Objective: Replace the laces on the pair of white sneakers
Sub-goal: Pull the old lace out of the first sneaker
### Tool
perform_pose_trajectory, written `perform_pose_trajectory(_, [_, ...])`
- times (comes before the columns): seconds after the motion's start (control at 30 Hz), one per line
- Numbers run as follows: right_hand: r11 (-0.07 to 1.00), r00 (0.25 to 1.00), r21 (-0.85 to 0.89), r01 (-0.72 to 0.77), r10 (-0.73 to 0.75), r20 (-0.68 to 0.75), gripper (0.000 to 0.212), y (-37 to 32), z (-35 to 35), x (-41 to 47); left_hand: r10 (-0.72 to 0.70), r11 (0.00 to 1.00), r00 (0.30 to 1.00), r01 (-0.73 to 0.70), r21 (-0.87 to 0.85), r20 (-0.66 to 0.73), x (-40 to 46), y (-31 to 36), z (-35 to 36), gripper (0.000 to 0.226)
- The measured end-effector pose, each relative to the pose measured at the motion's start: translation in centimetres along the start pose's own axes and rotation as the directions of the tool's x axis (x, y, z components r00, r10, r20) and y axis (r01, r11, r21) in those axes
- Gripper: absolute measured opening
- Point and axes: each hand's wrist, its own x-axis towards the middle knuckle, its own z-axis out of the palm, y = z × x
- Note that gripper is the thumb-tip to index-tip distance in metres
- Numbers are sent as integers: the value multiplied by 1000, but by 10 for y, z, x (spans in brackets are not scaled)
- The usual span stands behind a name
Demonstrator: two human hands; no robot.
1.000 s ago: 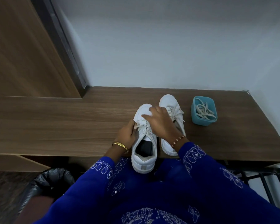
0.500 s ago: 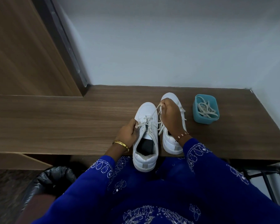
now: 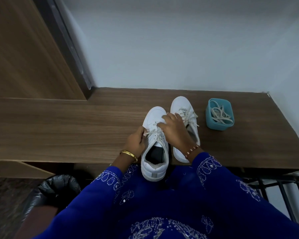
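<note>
Two white sneakers stand side by side on the wooden desk (image 3: 76, 131). The left sneaker (image 3: 154, 163) overhangs the desk's near edge with its heel toward me. My left hand (image 3: 136, 144) pinches its lace (image 3: 154, 133) at the left eyelets. My right hand (image 3: 174, 133) lies over the laced front of that shoe, fingers spread on the laces. The right sneaker (image 3: 181, 106) is behind it, partly hidden by my right wrist, its lace ends loose. A blue tub (image 3: 220, 116) to the right holds spare white laces (image 3: 220, 113).
A wooden panel (image 3: 24, 57) rises at the back left, a pale wall behind the desk. A black-lined bin (image 3: 57, 188) is below the desk on the left. A black metal rack (image 3: 280, 187) is lower right.
My right hand came back down from the right sneaker's toe, where it had pulled a lace up, to the front of the left sneaker. My left hand stayed at the left eyelets.
</note>
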Motion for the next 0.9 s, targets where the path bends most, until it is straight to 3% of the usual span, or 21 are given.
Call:
perform_pose_trajectory(0.13, [998,996,-16,67,-68,-52,24,-1,-18,13,13,1000,1000,-13,-6,5,-1,1,-2,18])
perform_pose_trajectory(0.23, [978,997,195,-69,75,-25,22,3,-21,19,3,1000,1000,-3,-26,-1,0,1,-2,18])
perform_pose_trajectory(0.33, [777,947,550,-307,308,93,13,-6,-16,9,5,1000,1000,-5,-13,7,2,0,-3,12])
perform_pose_trajectory(0.4, [604,887,678,-418,432,162,16,-16,-16,4,-12,1000,1000,12,3,11,2,1,-4,11])
perform_pose_trajectory(0.5, [431,830,774,-464,518,208,17,-27,-19,3,-7,1000,1000,7,18,9,1,2,-5,10])
perform_pose_trajectory(0.73, [288,783,832,-475,569,249,18,-29,-17,2,-10,1000,1000,9,28,22,5,1,-7,11])
perform_pose_trajectory(0.83, [96,705,901,-423,660,260,27,-28,-25,10,-12,1000,1000,12,19,24,3,-2,-4,17])
perform_pose_trajectory(0.9, [111,690,909,-401,690,220,27,-22,-33,22,-31,999,1000,31,-23,4,4,-1,-3,22])
